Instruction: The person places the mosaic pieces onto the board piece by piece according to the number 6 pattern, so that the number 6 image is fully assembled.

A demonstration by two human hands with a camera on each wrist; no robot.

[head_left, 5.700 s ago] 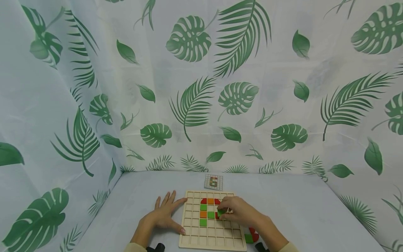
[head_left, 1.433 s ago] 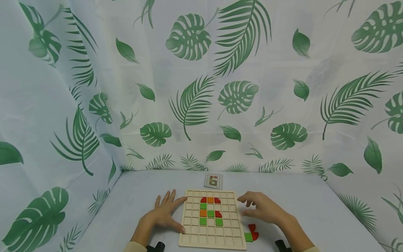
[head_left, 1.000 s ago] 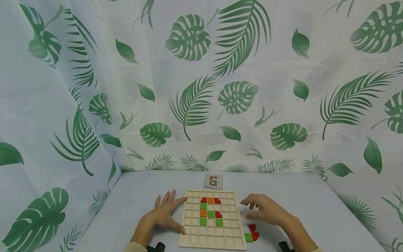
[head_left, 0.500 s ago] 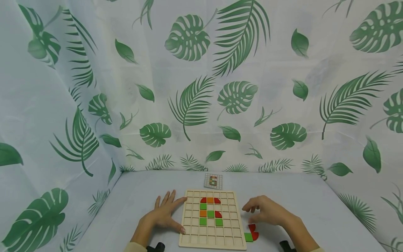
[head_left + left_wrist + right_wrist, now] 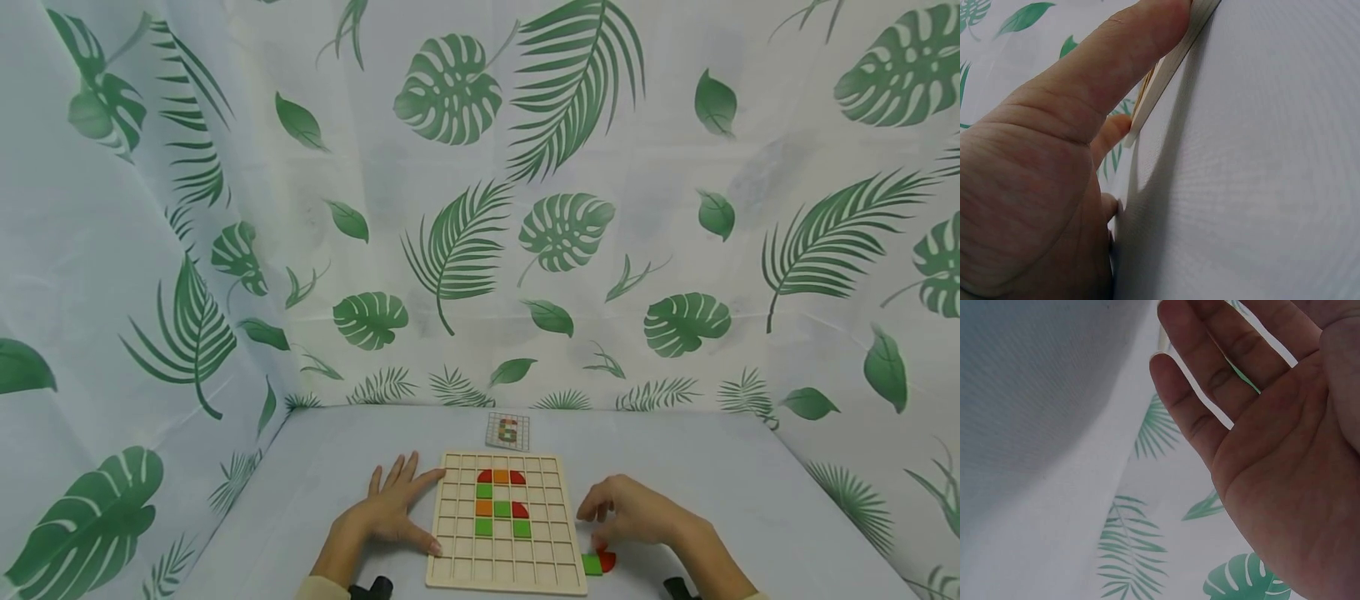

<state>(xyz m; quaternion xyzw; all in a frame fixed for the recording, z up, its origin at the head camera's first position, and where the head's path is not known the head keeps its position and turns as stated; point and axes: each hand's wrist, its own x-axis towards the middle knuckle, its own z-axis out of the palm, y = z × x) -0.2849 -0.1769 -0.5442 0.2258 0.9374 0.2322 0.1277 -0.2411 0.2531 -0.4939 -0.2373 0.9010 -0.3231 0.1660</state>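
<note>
A wooden grid board lies on the table, with red, orange and green tiles set in some of its cells. At its left edge my left hand is spread, the index fingertip and thumb touching the board's side. Fingers and thumb lie along the board's edge in the left wrist view. My right hand is low beside the board's right edge, its fingers bent and the thumb apart from them. Below the thumb lie a green tile and a red rounded tile; another red tile there is hidden by the hand.
Behind the board lies a small pattern card showing a coloured figure on a grid. A leaf-print curtain hangs at the back and sides of the white table.
The green tile my right hand held was set into the board. That hand then moved right and down to the loose tiles, covering the upper red one. My left hand stays put.
</note>
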